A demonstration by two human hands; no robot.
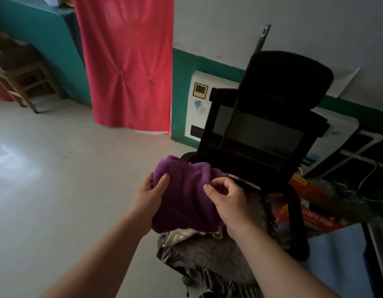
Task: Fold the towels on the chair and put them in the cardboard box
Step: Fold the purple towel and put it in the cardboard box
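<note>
Left hand (150,191) and right hand (226,195) grip purple towel (184,190) between them.

Pale tiled floor (57,168), white-and-teal wall (207,29), red curtain (128,61), wooden stool (29,82), dim light.

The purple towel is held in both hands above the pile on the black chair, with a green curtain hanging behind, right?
Not quite: the curtain is red, not green, as the head view shows. The rest holds: both hands, left and right, hold the purple towel over the pile on the black chair.
</note>
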